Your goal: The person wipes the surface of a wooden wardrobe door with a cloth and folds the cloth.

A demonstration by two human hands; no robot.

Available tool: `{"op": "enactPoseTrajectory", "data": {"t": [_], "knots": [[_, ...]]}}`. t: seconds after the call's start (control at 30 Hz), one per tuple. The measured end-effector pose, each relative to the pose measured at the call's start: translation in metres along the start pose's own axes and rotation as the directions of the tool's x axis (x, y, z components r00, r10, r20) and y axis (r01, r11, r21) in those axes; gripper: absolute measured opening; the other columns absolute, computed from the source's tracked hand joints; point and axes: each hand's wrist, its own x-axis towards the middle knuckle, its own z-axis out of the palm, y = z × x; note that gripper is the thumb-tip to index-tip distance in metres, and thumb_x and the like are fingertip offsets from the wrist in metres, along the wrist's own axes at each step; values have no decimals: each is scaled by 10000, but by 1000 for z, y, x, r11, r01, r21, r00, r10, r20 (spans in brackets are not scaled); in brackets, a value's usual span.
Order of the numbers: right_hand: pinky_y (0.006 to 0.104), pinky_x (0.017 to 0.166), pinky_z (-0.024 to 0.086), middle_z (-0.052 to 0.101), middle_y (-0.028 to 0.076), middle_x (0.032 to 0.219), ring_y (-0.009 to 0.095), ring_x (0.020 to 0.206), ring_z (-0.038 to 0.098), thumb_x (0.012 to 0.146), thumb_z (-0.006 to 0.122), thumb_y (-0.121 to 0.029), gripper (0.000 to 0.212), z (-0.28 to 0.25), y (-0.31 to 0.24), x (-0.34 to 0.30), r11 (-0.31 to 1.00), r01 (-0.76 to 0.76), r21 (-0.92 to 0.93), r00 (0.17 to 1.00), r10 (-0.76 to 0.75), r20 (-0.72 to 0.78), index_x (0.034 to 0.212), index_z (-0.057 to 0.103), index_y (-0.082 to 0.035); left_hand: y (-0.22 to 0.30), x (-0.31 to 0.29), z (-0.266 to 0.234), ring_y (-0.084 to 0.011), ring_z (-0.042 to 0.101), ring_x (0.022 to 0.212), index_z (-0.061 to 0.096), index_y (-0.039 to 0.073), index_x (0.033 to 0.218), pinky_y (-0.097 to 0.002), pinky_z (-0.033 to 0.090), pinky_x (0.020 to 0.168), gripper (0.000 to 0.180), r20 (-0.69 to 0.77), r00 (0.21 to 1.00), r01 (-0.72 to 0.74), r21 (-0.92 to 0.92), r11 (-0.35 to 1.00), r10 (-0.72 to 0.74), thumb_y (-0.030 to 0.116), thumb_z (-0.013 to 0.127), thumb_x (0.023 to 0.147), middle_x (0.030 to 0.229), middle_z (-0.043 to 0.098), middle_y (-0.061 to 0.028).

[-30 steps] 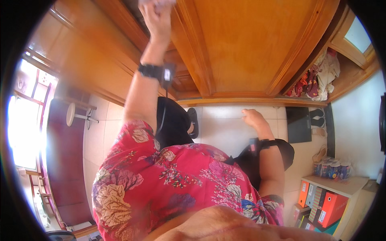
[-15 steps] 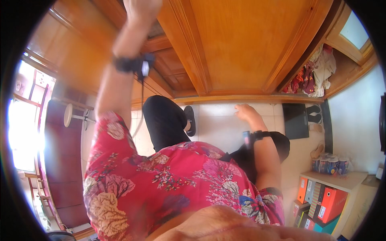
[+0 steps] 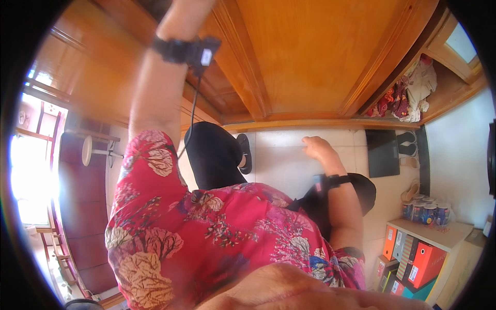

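My left arm reaches up past the brown wooden cabinet, a black band with a small device and cable on its wrist. Only the back part of my left hand shows at the top edge; its fingers are out of the picture, so what they touch is hidden. My right hand hangs low over the pale floor, with nothing seen in it, its fingers loosely bent and partly apart. Another black band circles that wrist. In front of me stands a large wooden wardrobe panel, apart from my right hand.
Clothes lie in an open compartment at the right. A black flat square and shoes are on the floor. Behind to the right, a low shelf holds binders and cans. A dark red surface lies left.
My left arm has moved higher and slightly right, taking most of the hand out of the top edge. My right hand has barely moved.
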Motion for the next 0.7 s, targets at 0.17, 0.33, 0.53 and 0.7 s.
{"op": "enactPoseTrajectory", "data": {"t": [0.17, 0.33, 0.53, 0.7], "knots": [[447, 981, 479, 628, 199, 1244, 374, 1172, 578, 885, 640, -264, 422, -10, -3, -8, 997, 68, 29, 998, -67, -12, 1270, 594, -96, -21, -130, 108, -400, 322, 1399, 465, 160, 1431, -507, 331, 1108, 690, -155, 958, -199, 242, 950, 240, 349, 731, 823, 1487, 335, -243], [442, 984, 478, 625, 206, 1248, 378, 1172, 577, 876, 635, -256, 424, -5, 6, -3, 997, 66, 27, 996, -65, -64, 1262, 595, -83, -39, -244, 166, -354, 280, 1432, 392, 238, 1492, -521, 273, 1130, 749, 360, 867, -475, 392, 788, 344, 428, 687, 830, 1549, 278, -167], [437, 991, 475, 612, 207, 1272, 379, 1186, 569, 890, 609, -245, 417, 7, 17, 12, 996, 36, 80, 995, -28, -95, 1275, 591, -86, -54, -165, 129, -305, 374, 1352, 501, 227, 1405, -495, 338, 1041, 625, 163, 835, -541, 423, 727, 526, 354, 691, 823, 1437, 419, -128], [433, 976, 487, 627, 190, 1252, 369, 1170, 583, 890, 623, -267, 419, -16, -7, 13, 999, 33, -3, 998, -33, -46, 1271, 594, -94, -81, -5, 50, -455, 270, 1426, 319, 4, 1487, -596, 239, 1137, 750, -274, 842, -246, 572, 782, 465, 234, 650, 855, 1520, 316, -275]]}}
